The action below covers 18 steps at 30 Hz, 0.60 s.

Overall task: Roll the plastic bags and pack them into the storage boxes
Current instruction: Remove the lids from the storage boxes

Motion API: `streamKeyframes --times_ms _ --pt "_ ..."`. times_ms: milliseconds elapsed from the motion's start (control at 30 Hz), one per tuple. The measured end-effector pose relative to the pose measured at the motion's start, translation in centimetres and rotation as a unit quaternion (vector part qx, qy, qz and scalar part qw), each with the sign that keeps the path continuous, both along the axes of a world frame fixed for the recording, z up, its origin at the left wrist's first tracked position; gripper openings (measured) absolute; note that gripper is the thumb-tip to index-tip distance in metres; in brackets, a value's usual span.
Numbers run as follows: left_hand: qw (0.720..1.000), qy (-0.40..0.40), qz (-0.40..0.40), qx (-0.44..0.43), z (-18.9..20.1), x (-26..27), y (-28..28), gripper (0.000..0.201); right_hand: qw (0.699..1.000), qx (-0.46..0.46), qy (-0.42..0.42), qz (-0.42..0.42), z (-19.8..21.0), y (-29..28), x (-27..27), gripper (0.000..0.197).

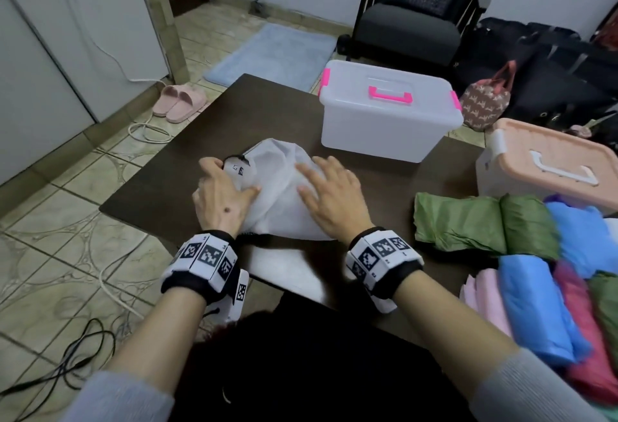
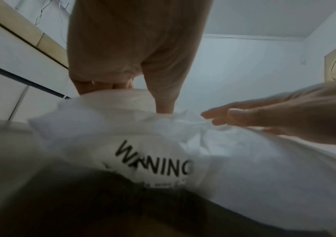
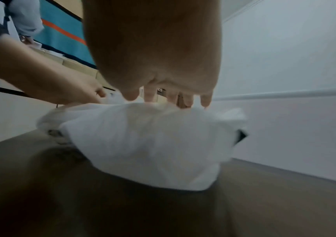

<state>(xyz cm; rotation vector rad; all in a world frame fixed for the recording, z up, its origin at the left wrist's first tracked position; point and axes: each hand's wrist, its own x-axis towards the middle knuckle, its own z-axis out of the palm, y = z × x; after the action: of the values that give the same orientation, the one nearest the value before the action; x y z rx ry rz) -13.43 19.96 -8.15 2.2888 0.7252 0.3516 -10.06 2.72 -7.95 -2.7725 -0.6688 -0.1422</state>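
Observation:
A white plastic bag (image 1: 277, 187) lies crumpled on the dark table (image 1: 174, 187) in front of me; black "WARNING" print shows on the bag (image 2: 155, 160) in the left wrist view. My left hand (image 1: 230, 177) grips its left edge, fingers curled over the edge and thumb on top. My right hand (image 1: 321, 180) presses flat on the bag's right side with straight fingers (image 3: 205, 99). Behind stands a clear storage box (image 1: 384, 120) with pink latches, lid shut. A peach-lidded box (image 1: 548, 167) stands at the right, also shut.
Rolled bags lie at the right of the table: green (image 1: 468, 224), blue (image 1: 535, 308), pink (image 1: 488, 298) and red (image 1: 582, 328). Beyond the table are a black chair (image 1: 411, 20), a patterned handbag (image 1: 485, 104), pink slippers (image 1: 180, 102) and floor cables (image 1: 67, 364).

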Motion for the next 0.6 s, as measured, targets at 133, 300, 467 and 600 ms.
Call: streamKeyframes --times_ms 133,300,467,600 --pt "0.999 0.013 0.002 0.033 0.5 0.0 -0.3 0.080 0.973 -0.107 0.201 0.038 -2.3 1.4 -0.7 0.051" --pt "0.964 -0.132 -0.117 0.198 0.6 -1.6 -3.1 0.047 0.949 -0.048 0.312 -0.002 -2.9 2.0 -0.3 0.046" --pt "0.966 0.054 -0.202 0.153 -0.8 -1.3 -4.2 0.056 0.939 0.230 0.227 -0.121 1.2 0.4 2.0 0.031" --pt "0.942 0.178 -0.220 0.183 -1.3 0.9 -4.3 0.088 0.974 0.156 0.070 -0.150 4.8 -2.3 5.4 0.037"
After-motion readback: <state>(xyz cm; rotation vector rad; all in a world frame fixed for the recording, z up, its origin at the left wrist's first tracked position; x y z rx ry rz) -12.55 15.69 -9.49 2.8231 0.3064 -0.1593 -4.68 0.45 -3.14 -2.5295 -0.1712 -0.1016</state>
